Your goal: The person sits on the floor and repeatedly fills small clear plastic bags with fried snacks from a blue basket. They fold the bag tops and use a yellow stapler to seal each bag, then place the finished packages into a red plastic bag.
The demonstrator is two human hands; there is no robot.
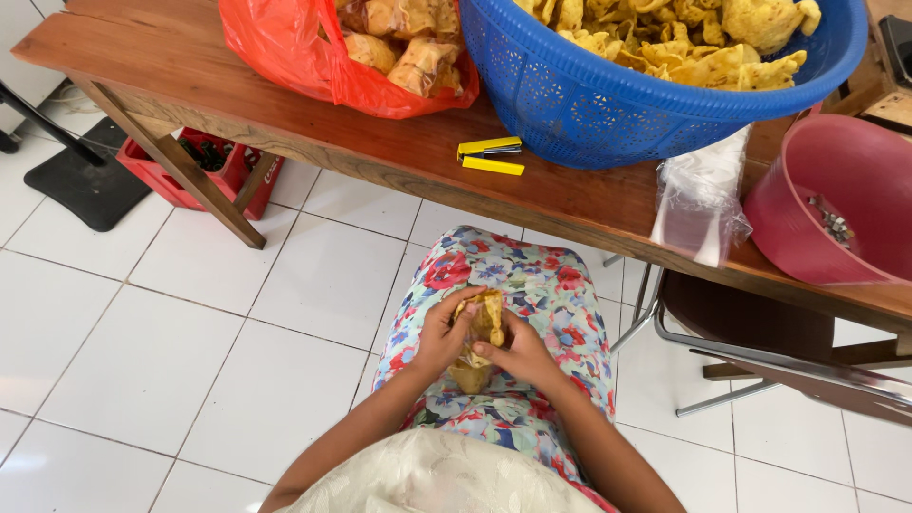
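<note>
Holding a small clear bag of yellow chips [478, 344] in both hands over the lap, near centre. Left hand [439, 334] grip closed round the bag's left side, thumb on top. Right hand [518, 350] grip closed on the right side, fingers pinching the upper edge. Bag sits upright between the palms, touching both, resting just above the floral skirt [532, 285].

White tile floor [190, 332] on the left. Metal chair frame [760, 375] on the right, under the desk edge.

Further out: wooden desk [380, 152] runs across the scene, tilted from far left to near right. Yellow stapler [489, 156] lies on it, near the front edge, just left of the blue basket [589, 104]. Basket is full of loose yellow chips [684, 38]. Stack of empty clear plastic bags [701, 195] hangs over the desk edge, between the basket and a pink bowl [817, 190] at the right. Bowl holds a few small metal bits; cannot tell what they are.

Far left on the desk: red plastic bag [294, 47] with packed chip bags [404, 38] inside, touching the basket. Red crate [199, 166] on the floor under the desk's left leg area, black mat [81, 180] beside it.
</note>
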